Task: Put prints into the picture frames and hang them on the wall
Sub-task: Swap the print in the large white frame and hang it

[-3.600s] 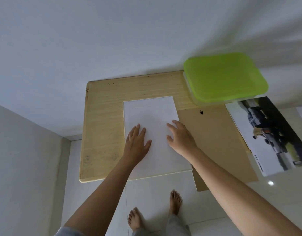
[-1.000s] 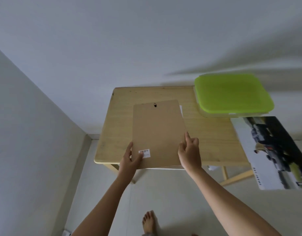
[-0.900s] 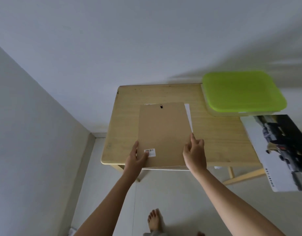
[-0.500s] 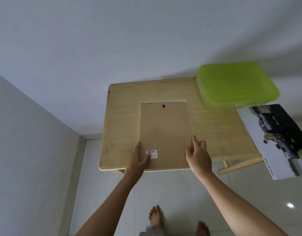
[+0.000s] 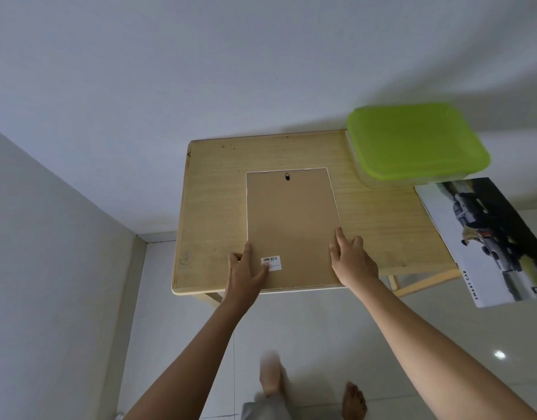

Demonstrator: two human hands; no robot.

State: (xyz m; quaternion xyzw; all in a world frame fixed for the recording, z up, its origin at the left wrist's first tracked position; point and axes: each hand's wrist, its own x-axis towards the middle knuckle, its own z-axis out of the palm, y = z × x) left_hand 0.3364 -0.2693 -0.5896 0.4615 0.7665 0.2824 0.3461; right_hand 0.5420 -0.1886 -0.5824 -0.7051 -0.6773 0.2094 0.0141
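Observation:
A brown backing board (image 5: 291,219) with a black hanger hook (image 5: 287,176) and a barcode sticker (image 5: 271,262) lies flat on the wooden table (image 5: 212,207). A thin white rim of the frame or sheet beneath shows around its edges. My left hand (image 5: 246,275) rests at the board's lower left edge, thumb on the board by the sticker. My right hand (image 5: 352,263) lies on the lower right corner with fingers straight. A car print (image 5: 488,237) lies at the table's right end, sticking out past the edge.
A clear box with a green lid (image 5: 412,140) stands on the table's back right corner. White walls close in behind the table and on the left. The floor is pale tile, with my bare feet (image 5: 353,398) below the table's front edge.
The white sheet lay bare under my hands; the brown board was then carried over and lowered onto it. Over the last second it slid square, and now it lies flat within the white rim.

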